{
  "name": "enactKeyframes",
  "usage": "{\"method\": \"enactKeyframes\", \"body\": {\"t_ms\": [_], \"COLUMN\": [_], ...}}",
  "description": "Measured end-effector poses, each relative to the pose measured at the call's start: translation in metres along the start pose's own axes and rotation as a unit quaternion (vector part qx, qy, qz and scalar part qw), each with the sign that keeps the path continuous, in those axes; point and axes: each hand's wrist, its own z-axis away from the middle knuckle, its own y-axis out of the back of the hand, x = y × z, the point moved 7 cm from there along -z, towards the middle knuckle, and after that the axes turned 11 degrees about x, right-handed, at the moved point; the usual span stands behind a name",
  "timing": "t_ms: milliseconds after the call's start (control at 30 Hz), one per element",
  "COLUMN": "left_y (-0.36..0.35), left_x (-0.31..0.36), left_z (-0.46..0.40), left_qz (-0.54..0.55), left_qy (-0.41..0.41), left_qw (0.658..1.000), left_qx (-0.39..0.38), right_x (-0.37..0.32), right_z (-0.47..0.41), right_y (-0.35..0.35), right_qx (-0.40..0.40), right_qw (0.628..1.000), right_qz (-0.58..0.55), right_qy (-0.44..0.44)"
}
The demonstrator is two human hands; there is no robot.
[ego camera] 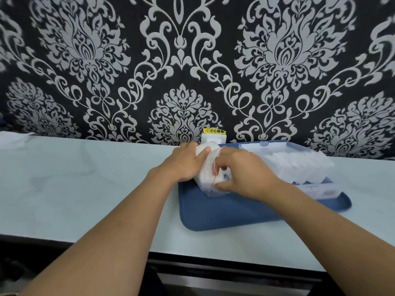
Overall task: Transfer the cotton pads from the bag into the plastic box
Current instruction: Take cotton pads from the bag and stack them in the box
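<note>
- The bag (208, 167), a clear zip pouch with a red seal line and packed with white cotton pads (203, 177), lay on the left part of a blue tray (224, 212), near the tray's far edge.
- The left hand (183, 165) gripped the bag's left side, thumb pressed across the plastic and fingers curled behind it, out of sight.
- The right hand (241, 174) pinched the bag's sealed edge from the right, fingers bent tightly around the plastic; the thumb lay low by the bag's near corner.
- The plastic box (299, 167), clear and rectangular, sat on the right part of the same tray, just beside the right hand; its lid (263, 146) stood open toward the wall. White ribbed contents showed through its walls, though what they were could not be told.
- The right forearm crossed the tray's near right corner and hid part of the box's front.
- Behind the bag, a white wall socket (213, 138) with a yellow warning label (214, 131) stood at the back of the pale countertop (85, 189).
- Black-and-silver damask wallpaper (181, 60) covered the wall behind.
- Something white (15, 139) lay at the counter's far left edge, too blurred to identify.
</note>
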Motion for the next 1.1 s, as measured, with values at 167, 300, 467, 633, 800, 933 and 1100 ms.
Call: {"method": "enactKeyframes", "body": {"t_ms": [167,300,467,633,800,933,1100], "left_y": [0.003,0.001,0.003,0.065,0.052,0.022,-0.001], "left_x": [0.010,0.009,-0.003,0.052,0.120,0.145,0.141], "left_z": [0.005,0.005,-0.002,0.021,0.049,0.057,0.050], "left_qz": [0.023,-0.003,-0.007,0.167,0.435,0.502,0.552], "left_qy": [-0.022,-0.055,-0.024,-0.076,-0.042,-0.006,0.090], "left_qw": [0.999,0.998,0.999,0.944,0.894,0.863,0.825], "left_qx": [0.025,0.022,0.046,0.273,0.101,-0.050,-0.080], "right_x": [-0.001,0.005,0.031,0.065,0.077,0.084,0.098], "right_z": [0.003,0.001,0.015,0.036,0.044,0.049,0.056], "right_y": [-0.010,-0.009,0.040,0.052,0.059,0.064,0.080], "right_qx": [-0.001,-0.015,0.040,0.026,0.025,0.057,0.200], "right_qw": [1.000,0.998,0.965,0.843,0.740,0.735,0.797], "right_qz": [-0.006,-0.055,-0.244,-0.491,-0.620,-0.624,-0.508], "right_qy": [-0.013,-0.025,-0.091,-0.218,-0.258,-0.258,-0.258]}}
